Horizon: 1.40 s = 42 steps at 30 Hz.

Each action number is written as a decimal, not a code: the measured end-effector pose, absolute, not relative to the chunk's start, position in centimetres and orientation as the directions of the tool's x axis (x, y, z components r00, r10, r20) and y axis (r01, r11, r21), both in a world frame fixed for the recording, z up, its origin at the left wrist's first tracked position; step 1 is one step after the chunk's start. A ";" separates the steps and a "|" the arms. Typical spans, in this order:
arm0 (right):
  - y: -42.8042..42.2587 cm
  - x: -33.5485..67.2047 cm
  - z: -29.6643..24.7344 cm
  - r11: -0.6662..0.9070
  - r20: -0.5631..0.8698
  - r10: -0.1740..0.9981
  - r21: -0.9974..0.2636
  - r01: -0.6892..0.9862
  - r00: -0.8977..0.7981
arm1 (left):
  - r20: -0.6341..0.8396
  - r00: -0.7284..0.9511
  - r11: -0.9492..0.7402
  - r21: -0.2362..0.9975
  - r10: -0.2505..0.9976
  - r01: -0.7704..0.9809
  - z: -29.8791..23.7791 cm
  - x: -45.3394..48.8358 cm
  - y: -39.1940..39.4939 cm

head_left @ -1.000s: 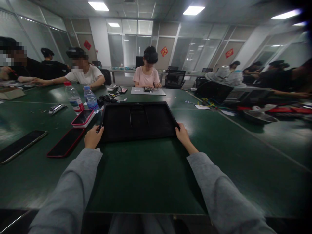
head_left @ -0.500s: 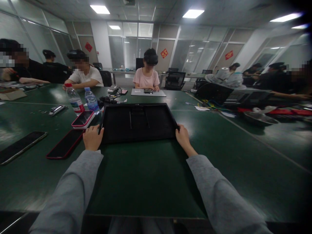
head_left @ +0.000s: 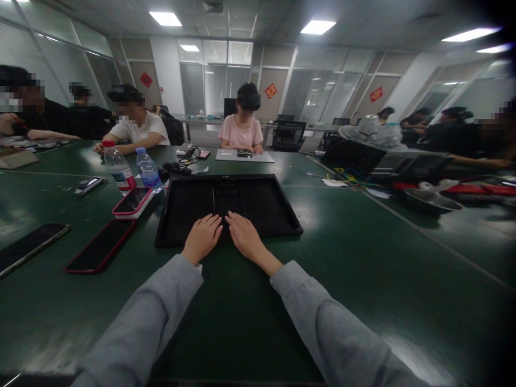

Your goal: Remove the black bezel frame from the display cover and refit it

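A black rectangular panel with a raised rim (head_left: 268,207), like a shallow tray or a monitor shell, lies flat on the green table in front of me. My left hand (head_left: 203,235) rests over its near edge, left of the middle, fingers stretched forward. Close beside it, my right hand (head_left: 244,235) lies over the same edge with its fingers out flat. A small gap separates the two hands, and neither is wrapped round anything. Part of the near rim is hidden beneath them. A slotted piece (head_left: 228,196) runs down the panel's centre.
Left of the panel are a red-edged phone (head_left: 100,246), a pink-rimmed phone (head_left: 132,202), a darker phone (head_left: 32,248) and two bottles, one red-capped (head_left: 120,171), one blue-capped (head_left: 148,171). Cables (head_left: 177,169) lie behind. A metal bowl (head_left: 433,201) stands right; several people sit around.
Both hands have let go of the panel's left and right sides and come together at its near edge. The panel sits slightly lower in view.
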State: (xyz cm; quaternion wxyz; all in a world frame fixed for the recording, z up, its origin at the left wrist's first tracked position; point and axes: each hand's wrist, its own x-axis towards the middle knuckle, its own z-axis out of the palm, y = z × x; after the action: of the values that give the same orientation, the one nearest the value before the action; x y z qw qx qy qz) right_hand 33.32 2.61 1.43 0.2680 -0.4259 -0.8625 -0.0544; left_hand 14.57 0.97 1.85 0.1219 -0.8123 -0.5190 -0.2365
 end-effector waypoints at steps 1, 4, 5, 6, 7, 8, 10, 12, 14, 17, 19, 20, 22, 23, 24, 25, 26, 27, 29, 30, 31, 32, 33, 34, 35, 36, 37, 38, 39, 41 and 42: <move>2.4 33.0 1.5 0.648 0.488 0.701 -0.129 0.751 -0.520 | 0.510 0.360 -0.438 0.038 0.781 0.898 1.8 14.6 0.9; 2.3 32.9 1.4 0.642 0.461 0.714 -0.133 0.755 -0.526 | 0.521 0.360 -0.434 0.024 0.774 0.900 1.7 14.6 0.9; 2.4 33.0 1.3 0.640 0.460 0.717 -0.136 0.757 -0.524 | 0.524 0.359 -0.434 0.022 0.772 0.901 1.8 14.6 0.9; 2.5 33.1 1.3 0.640 0.461 0.717 -0.139 0.756 -0.523 | 0.526 0.360 -0.435 0.021 0.770 0.900 1.8 14.6 0.9; 2.6 33.1 1.3 0.641 0.462 0.717 -0.142 0.754 -0.522 | 0.527 0.362 -0.438 0.020 0.769 0.899 1.8 14.6 0.9; 2.7 33.1 1.3 0.642 0.462 0.717 -0.146 0.753 -0.522 | 0.529 0.362 -0.439 0.021 0.767 0.898 1.8 14.7 0.9; 2.8 33.1 1.3 0.645 0.459 0.717 -0.155 0.748 -0.524 | 0.529 0.362 -0.438 0.022 0.768 0.898 1.8 14.7 0.9; 2.9 33.0 1.4 0.648 0.449 0.720 -0.163 0.744 -0.529 | 0.525 0.357 -0.434 0.025 0.772 0.901 1.9 14.8 1.0; 3.0 33.0 1.6 0.650 0.442 0.723 -0.172 0.740 -0.532 | 0.519 0.352 -0.428 0.029 0.778 0.903 1.9 14.7 1.0; 3.3 32.9 1.8 0.652 0.439 0.723 -0.181 0.736 -0.533 | 0.514 0.350 -0.425 0.031 0.783 0.905 2.0 14.6 1.2; 3.5 32.9 1.9 0.654 0.439 0.723 -0.185 0.733 -0.534 | 0.514 0.348 -0.424 0.033 0.784 0.905 2.0 14.5 1.4; 3.6 32.9 1.9 0.654 0.438 0.723 -0.187 0.733 -0.534 | 0.514 0.348 -0.424 0.035 0.784 0.905 2.0 14.4 1.5; 3.8 32.9 1.9 0.657 0.435 0.722 -0.187 0.730 -0.538 | 0.511 0.348 -0.426 0.040 0.786 0.904 2.0 14.3 1.6; 3.8 32.9 1.9 0.658 0.433 0.721 -0.186 0.730 -0.541 | 0.509 0.348 -0.428 0.043 0.787 0.903 2.0 14.3 1.6; 3.8 32.9 1.9 0.659 0.431 0.721 -0.184 0.729 -0.543 | 0.507 0.347 -0.428 0.048 0.789 0.903 2.0 14.3 1.6; 3.8 32.9 1.8 0.659 0.428 0.721 -0.182 0.730 -0.544 | 0.504 0.346 -0.427 0.052 0.791 0.903 2.0 14.3 1.7; 3.8 33.0 1.8 0.658 0.426 0.722 -0.181 0.731 -0.545 | 0.501 0.344 -0.427 0.057 0.794 0.903 1.9 14.3 1.7; 3.8 33.0 1.8 0.656 0.424 0.724 -0.181 0.733 -0.544 | 0.499 0.342 -0.426 0.061 0.796 0.903 1.9 14.3 1.7; 3.8 33.0 1.8 0.656 0.421 0.726 -0.184 0.732 -0.544 | 0.491 0.342 -0.427 0.069 0.801 0.902 1.9 14.3 1.7; 3.8 33.0 1.8 0.656 0.421 0.726 -0.186 0.731 -0.544 | 0.486 0.343 -0.427 0.072 0.804 0.901 1.9 14.3 1.7; 3.7 33.0 1.8 0.657 0.422 0.726 -0.188 0.730 -0.544 | 0.482 0.343 -0.427 0.073 0.806 0.901 1.9 14.3 1.7; 3.7 33.0 1.8 0.657 0.424 0.725 -0.190 0.729 -0.543 | 0.479 0.344 -0.428 0.073 0.807 0.901 1.9 14.3 1.7; 3.7 33.0 1.8 0.657 0.426 0.725 -0.192 0.729 -0.542 | 0.476 0.346 -0.428 0.072 0.809 0.901 1.9 14.3 1.7; 3.7 33.1 1.8 0.658 0.429 0.724 -0.193 0.728 -0.540 | 0.473 0.349 -0.429 0.070 0.809 0.901 1.9 14.3 1.7; 3.7 33.1 1.8 0.659 0.431 0.722 -0.192 0.727 -0.541 | 0.471 0.352 -0.430 0.067 0.809 0.900 1.9 14.3 1.7; 3.7 33.1 1.8 0.661 0.433 0.720 -0.190 0.726 -0.543 | 0.469 0.356 -0.432 0.062 0.808 0.900 1.9 14.3 1.6; 3.7 33.2 1.8 0.663 0.435 0.717 -0.188 0.724 -0.544 | 0.467 0.360 -0.434 0.056 0.807 0.899 1.9 14.3 1.6; 3.7 33.2 1.8 0.665 0.436 0.716 -0.186 0.724 -0.545 | 0.463 0.366 -0.436 0.050 0.807 0.898 1.9 14.3 1.6; 3.7 33.2 1.8 0.665 0.437 0.715 -0.184 0.724 -0.546 | 0.458 0.372 -0.439 0.045 0.807 0.897 1.9 14.3 1.6; 3.8 33.2 1.7 0.664 0.437 0.715 -0.182 0.725 -0.545 | 0.442 0.387 -0.447 0.036 0.809 0.894 2.0 14.2 1.6; 3.8 33.2 1.7 0.664 0.436 0.715 -0.181 0.725 -0.546 | 0.433 0.393 -0.450 0.034 0.812 0.893 2.1 14.2 1.5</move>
State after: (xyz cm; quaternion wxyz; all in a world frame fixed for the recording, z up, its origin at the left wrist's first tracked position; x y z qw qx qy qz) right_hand 33.24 3.84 1.70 0.2432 -0.4097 -0.8792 -0.0102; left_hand 14.21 1.54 2.06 0.1024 -0.8281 -0.5145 -0.1976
